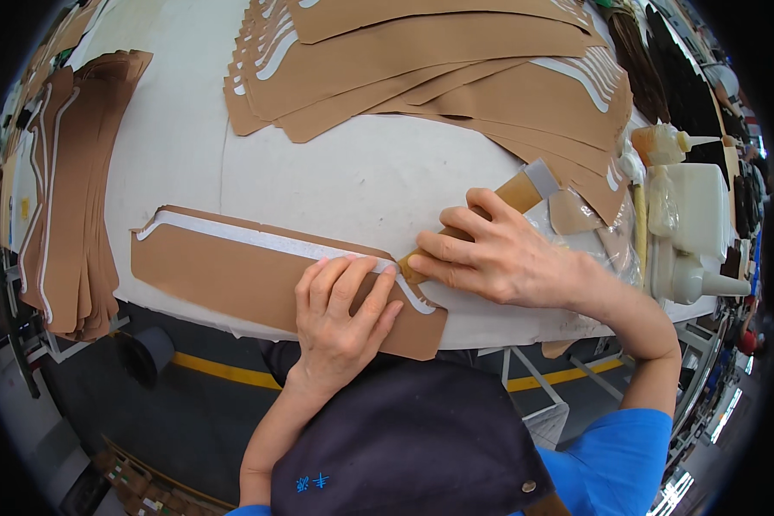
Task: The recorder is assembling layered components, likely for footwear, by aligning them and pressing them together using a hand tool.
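Note:
A long brown leather-like panel (224,275) lies at the table's front edge, with a white strip (232,232) along its far side that bends down near the right end. My left hand (340,301) presses on the panel and strip with its fingers laid out, holding nothing. In my right hand (512,258) is a flat tan bar (518,191) with a grey band at its upper end. The fingers wrap round the bar, and its lower end touches the panel's edge beside my left fingertips. Part of the bar is hidden under the fingers.
Overlapping brown panels with white strips (456,77) fan across the far side. Another stack (82,206) hangs over the left edge. To the right stand a white squeeze bottle (692,279), a white container (697,206), an amber-filled bottle (658,144) and crumpled clear plastic (586,234).

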Demonstrator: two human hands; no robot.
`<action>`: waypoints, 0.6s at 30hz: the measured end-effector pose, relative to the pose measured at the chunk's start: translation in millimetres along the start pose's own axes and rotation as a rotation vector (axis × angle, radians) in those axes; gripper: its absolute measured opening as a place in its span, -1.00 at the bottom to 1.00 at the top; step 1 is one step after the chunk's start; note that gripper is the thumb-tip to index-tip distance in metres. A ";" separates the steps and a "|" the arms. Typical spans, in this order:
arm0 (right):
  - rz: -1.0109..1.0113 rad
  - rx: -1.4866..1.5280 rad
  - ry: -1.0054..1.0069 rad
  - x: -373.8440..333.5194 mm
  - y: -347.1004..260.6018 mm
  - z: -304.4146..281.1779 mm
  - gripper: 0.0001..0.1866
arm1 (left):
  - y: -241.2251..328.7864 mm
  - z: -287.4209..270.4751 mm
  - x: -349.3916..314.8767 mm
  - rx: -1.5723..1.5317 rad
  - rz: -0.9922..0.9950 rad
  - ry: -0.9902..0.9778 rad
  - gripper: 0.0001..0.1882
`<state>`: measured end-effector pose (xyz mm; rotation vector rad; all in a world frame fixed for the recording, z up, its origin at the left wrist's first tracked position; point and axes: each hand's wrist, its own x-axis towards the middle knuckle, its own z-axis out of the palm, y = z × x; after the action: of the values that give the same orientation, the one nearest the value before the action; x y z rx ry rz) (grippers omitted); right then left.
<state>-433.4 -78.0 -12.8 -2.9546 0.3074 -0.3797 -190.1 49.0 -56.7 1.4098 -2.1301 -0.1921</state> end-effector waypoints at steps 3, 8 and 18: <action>-0.022 0.002 -0.009 1.1 1.3 0.0 -0.61 | 1.4 1.9 -2.5 0.011 -0.011 0.013 -0.52; -0.004 0.023 -0.022 -0.2 0.0 -1.0 -0.60 | 2.6 3.2 -3.1 0.020 -0.011 0.020 -0.52; -0.146 0.085 0.011 15.0 25.2 3.2 -0.62 | 8.1 2.2 -5.4 0.035 -0.076 0.011 -0.55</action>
<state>-422.9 -105.3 -16.6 -2.9004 0.0744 -0.4159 -196.2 56.9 -57.2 1.5095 -2.0824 -0.1761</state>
